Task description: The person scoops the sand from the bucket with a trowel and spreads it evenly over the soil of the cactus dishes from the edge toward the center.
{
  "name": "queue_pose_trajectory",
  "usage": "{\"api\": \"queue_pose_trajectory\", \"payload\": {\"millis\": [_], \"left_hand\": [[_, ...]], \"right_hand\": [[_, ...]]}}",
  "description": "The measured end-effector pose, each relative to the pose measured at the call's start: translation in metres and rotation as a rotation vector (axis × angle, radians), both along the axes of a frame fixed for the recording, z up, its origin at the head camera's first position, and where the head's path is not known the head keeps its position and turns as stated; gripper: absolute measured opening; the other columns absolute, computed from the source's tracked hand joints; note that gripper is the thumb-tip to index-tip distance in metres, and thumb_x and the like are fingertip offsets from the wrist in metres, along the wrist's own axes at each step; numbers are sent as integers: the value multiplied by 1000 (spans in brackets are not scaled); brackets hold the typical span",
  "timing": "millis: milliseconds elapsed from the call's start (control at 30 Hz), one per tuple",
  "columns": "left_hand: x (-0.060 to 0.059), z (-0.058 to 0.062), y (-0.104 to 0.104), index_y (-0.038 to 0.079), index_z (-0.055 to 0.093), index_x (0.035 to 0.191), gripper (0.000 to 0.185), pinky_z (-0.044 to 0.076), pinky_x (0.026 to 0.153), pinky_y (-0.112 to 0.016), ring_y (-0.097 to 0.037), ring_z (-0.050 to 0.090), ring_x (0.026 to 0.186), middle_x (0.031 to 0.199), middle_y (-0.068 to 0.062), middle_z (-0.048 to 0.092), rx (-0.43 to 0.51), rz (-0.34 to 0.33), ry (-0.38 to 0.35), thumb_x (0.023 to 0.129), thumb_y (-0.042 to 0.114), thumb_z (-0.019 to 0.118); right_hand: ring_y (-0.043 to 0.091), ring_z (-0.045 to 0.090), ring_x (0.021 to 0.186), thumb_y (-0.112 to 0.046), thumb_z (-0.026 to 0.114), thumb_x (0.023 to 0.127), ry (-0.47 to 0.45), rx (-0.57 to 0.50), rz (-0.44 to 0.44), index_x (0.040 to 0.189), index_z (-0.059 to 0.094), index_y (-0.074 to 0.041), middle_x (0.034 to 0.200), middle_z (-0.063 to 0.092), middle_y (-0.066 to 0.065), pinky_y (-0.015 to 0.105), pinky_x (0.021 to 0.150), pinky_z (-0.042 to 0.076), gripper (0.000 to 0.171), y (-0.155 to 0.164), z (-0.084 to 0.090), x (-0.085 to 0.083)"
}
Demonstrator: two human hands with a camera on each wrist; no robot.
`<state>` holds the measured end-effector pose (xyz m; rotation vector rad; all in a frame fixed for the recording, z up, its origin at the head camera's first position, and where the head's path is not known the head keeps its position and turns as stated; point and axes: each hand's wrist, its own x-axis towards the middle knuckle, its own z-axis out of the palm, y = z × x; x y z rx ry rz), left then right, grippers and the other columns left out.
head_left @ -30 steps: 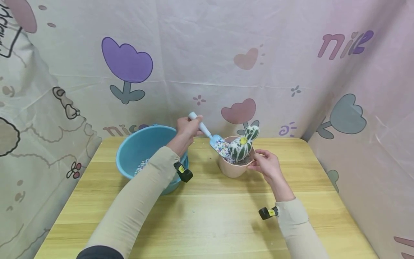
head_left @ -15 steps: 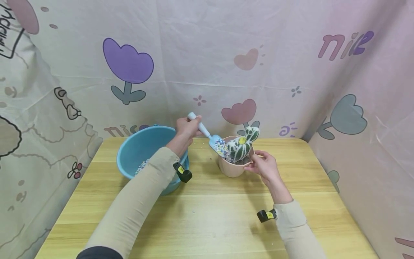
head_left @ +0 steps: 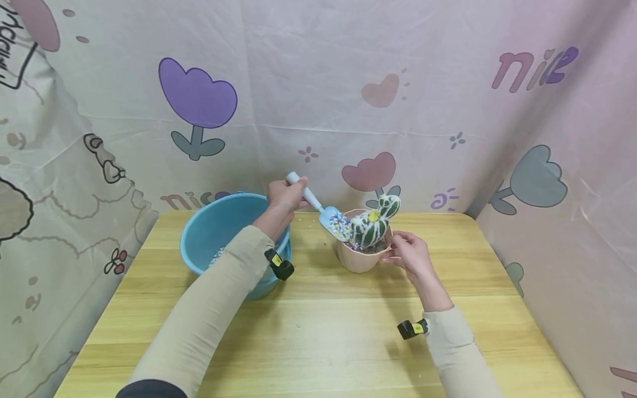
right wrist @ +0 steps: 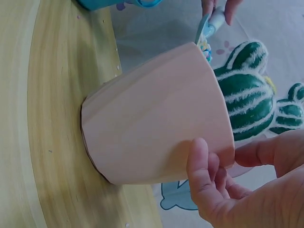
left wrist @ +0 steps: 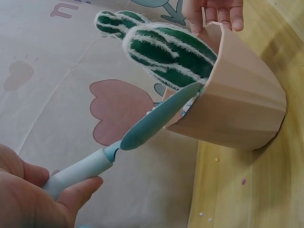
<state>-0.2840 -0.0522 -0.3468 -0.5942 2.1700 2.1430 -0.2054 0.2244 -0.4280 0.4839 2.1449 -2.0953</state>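
My left hand (head_left: 285, 198) grips the pale handle of a small blue trowel (left wrist: 161, 116). Its blade, loaded with small multicoloured pebbles (head_left: 339, 225), tilts down over the left rim of a pink flowerpot (head_left: 359, 262). Inside the pot stands a green cactus (head_left: 368, 229) with white fuzzy ribs and a yellow flower, above dark soil. With thumb and fingers, my right hand (head_left: 411, 253) pinches the pot's right rim; in the right wrist view the thumb and fingers lie on either side of the pot wall (right wrist: 156, 118).
A large blue bucket (head_left: 196, 237) tilts at the left of the wooden table (head_left: 318, 342), with more pebbles (head_left: 217, 255) inside. A few stray pebbles (left wrist: 243, 181) lie near the pot. A printed cloth (head_left: 298, 83) hangs close behind the table.
The trowel and my left hand have shifted slightly left. Fewer pebbles lie on the blade. My right hand stays at the pot rim.
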Motion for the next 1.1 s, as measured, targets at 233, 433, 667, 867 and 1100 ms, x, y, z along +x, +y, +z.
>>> {"api": "queue_pose_trajectory", "payload": {"millis": [233,433,667,867,1100], "left_hand": [[-1,-2,1,0,63,137,44,62,103,-45,-35,71,123,140,-21,65,0,-3,12,104,29,69],[-1,-1,0,1,63,138,44,64,99,-40,-35,71,123,139,-20,65,-1,6,10,104,28,69],[-1,-1,-2,0,63,138,45,65,97,-38,-34,72,123,138,-20,65,-2,8,9,104,28,69],[0,-2,-1,-2,63,137,45,65,97,-40,-35,72,121,139,-22,65,2,-1,31,104,28,69],[1,-2,-1,-3,63,137,45,64,99,-42,-36,71,123,140,-22,64,1,-3,46,104,26,69]], "right_hand": [[9,59,73,-3,50,104,9,-7,-8,149,42,14,103,56,13,26,76,68,49,0,-2,-2],[10,63,71,-4,48,105,12,-53,14,153,36,14,110,57,20,24,74,67,53,-1,-3,-2],[12,64,71,-2,47,104,26,-91,28,155,31,14,112,55,22,27,77,68,56,-5,-4,0],[13,65,71,-2,47,103,18,-119,24,158,25,12,111,58,23,30,79,68,61,-9,-3,2],[13,66,69,-2,47,103,8,-134,11,160,23,9,106,60,21,31,79,68,63,-11,-3,2]]}}
